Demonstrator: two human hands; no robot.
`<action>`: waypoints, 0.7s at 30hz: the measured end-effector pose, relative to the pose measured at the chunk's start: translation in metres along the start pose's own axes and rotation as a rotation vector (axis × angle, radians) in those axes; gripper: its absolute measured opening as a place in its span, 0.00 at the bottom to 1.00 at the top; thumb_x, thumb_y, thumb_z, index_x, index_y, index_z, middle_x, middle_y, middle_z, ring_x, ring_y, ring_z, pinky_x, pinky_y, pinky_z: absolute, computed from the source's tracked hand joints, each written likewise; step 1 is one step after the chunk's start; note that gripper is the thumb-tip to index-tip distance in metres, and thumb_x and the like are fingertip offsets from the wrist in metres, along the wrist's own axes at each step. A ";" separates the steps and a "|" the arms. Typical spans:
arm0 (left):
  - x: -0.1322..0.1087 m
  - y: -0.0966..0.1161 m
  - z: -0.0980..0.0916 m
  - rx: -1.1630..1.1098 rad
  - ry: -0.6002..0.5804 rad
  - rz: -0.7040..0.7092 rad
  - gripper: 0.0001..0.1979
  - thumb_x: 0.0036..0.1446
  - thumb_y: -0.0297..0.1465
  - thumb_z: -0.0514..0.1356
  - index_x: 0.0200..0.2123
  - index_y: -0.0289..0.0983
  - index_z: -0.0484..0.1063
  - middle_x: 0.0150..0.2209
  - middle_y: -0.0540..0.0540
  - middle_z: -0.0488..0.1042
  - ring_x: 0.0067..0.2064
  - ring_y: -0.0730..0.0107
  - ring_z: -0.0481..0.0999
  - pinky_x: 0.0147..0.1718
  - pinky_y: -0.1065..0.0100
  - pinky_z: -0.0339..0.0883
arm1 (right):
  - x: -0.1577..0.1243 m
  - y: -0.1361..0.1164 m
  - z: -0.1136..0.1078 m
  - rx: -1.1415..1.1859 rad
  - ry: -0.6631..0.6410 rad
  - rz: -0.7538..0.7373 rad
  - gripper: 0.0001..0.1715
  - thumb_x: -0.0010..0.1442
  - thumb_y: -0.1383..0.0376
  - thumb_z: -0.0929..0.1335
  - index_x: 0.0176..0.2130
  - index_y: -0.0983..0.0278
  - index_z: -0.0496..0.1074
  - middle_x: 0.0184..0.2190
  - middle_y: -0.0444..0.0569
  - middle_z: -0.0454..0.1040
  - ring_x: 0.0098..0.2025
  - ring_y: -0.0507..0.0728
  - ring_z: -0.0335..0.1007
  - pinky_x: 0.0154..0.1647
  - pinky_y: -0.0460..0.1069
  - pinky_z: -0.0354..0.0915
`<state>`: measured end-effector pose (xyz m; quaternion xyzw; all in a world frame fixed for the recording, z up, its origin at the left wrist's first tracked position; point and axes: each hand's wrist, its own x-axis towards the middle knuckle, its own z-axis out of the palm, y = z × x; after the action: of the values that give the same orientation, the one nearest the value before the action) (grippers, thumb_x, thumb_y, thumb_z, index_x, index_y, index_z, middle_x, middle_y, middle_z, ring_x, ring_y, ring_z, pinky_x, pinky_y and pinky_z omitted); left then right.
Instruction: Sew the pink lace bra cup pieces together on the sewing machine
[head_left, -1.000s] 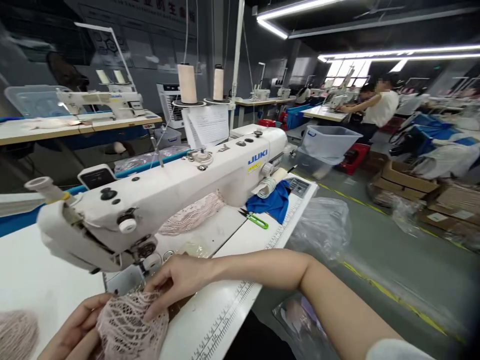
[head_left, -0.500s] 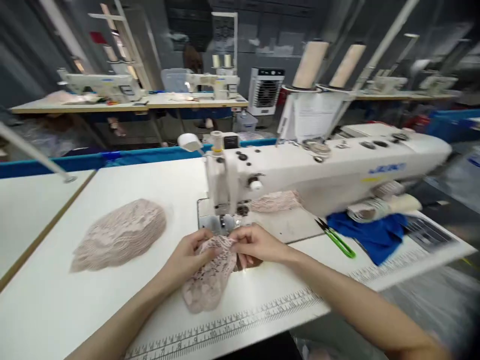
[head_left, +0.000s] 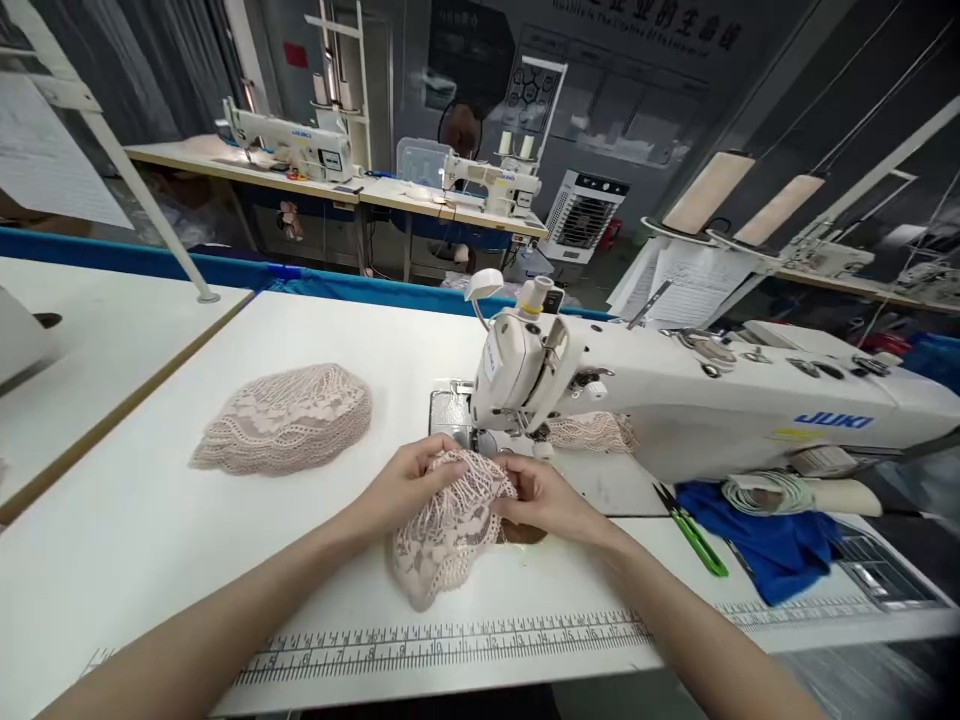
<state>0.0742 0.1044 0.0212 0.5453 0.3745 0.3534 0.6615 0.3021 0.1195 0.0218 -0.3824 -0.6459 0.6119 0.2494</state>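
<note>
A pale pink lace piece hangs in front of the sewing machine's needle area, its lower end draped over the white table. My left hand pinches its upper left edge. On the right edge, my right hand grips the lace between thumb and fingers. Just behind both hands stands the head of the white sewing machine; the lace and fingers partly hide the presser foot. To the left lies a stack of matching lace pieces. More lace rests under the machine arm.
Green-handled thread snips lie right of the machine, beside a blue cloth topped by a roll of pale tape. A printed ruler runs along the front edge. Thread cones stand behind, and a white post rises at left.
The view has tilted and shifted, so the scene sits differently. My hands have spread slightly apart along the lace, opening it wider; both still hold it.
</note>
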 end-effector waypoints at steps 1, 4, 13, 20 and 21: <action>0.000 0.001 -0.001 -0.034 -0.002 -0.006 0.17 0.62 0.46 0.62 0.41 0.38 0.70 0.37 0.48 0.78 0.37 0.67 0.78 0.38 0.66 0.70 | -0.001 -0.001 -0.002 -0.009 0.011 0.010 0.21 0.53 0.55 0.77 0.43 0.63 0.75 0.38 0.48 0.77 0.41 0.58 0.73 0.44 0.52 0.69; 0.001 0.003 -0.002 -0.101 0.029 0.007 0.16 0.61 0.44 0.63 0.41 0.37 0.70 0.36 0.48 0.78 0.37 0.69 0.78 0.39 0.68 0.70 | -0.003 -0.004 -0.006 0.000 0.018 0.065 0.23 0.53 0.55 0.77 0.45 0.63 0.75 0.39 0.49 0.78 0.42 0.58 0.75 0.44 0.52 0.69; 0.007 -0.003 -0.012 -0.133 0.066 -0.001 0.06 0.61 0.33 0.58 0.35 0.35 0.69 0.33 0.48 0.74 0.33 0.72 0.74 0.36 0.67 0.67 | 0.000 0.010 -0.015 -0.084 0.048 0.212 0.30 0.52 0.46 0.77 0.44 0.65 0.76 0.22 0.44 0.75 0.22 0.52 0.66 0.29 0.49 0.63; 0.000 0.001 -0.009 0.021 0.042 0.065 0.07 0.59 0.33 0.57 0.31 0.36 0.68 0.32 0.51 0.69 0.33 0.71 0.70 0.33 0.68 0.63 | 0.004 0.015 -0.006 -0.032 0.136 0.194 0.36 0.49 0.40 0.76 0.43 0.65 0.76 0.17 0.43 0.72 0.16 0.51 0.61 0.23 0.48 0.56; 0.000 0.000 -0.009 0.044 0.034 0.069 0.07 0.59 0.33 0.57 0.32 0.36 0.68 0.32 0.51 0.69 0.33 0.71 0.69 0.32 0.68 0.62 | 0.006 0.017 -0.006 -0.032 0.170 0.178 0.37 0.48 0.38 0.76 0.42 0.65 0.77 0.16 0.43 0.71 0.15 0.51 0.60 0.21 0.48 0.55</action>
<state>0.0660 0.1088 0.0205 0.5660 0.3743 0.3772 0.6302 0.3067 0.1269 0.0053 -0.4928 -0.5956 0.5865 0.2417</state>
